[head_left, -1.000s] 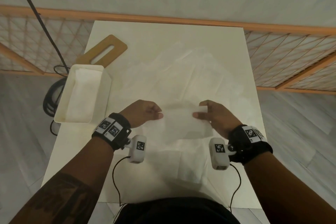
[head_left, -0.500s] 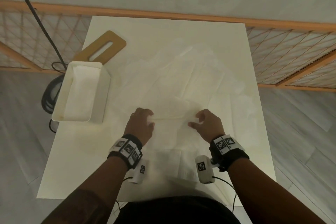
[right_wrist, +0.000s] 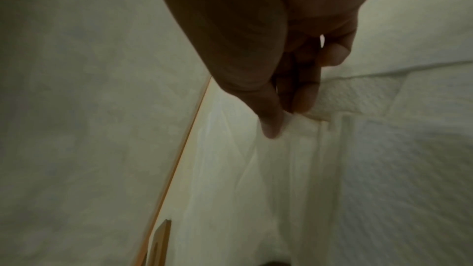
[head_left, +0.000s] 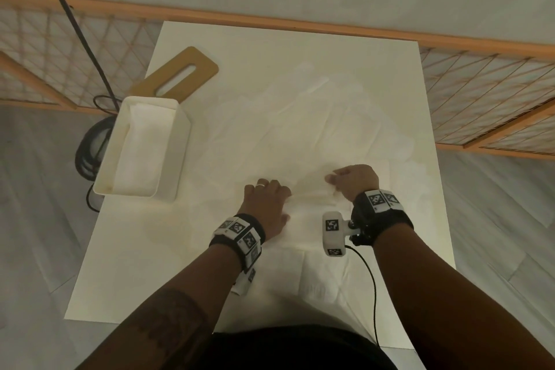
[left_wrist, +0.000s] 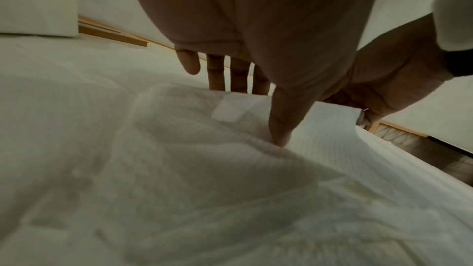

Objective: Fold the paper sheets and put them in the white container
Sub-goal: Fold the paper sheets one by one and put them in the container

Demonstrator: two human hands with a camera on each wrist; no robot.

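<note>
The table [head_left: 126, 264] is spread with loose paper sheets [head_left: 300, 129], and the white container [head_left: 177, 156] stands at its left edge with folded paper already inside — near enough, likely, for quick drop-offs. The left hand [head_left: 265, 204] lies flat with straight fingers, pinning the sheet being folded [head_left: 309, 207], while the right hand [head_left: 354, 182] pinches that sheet's edge between thumb and fingertips [right_wrist: 303, 98] — seemingly to set the crease.
</note>
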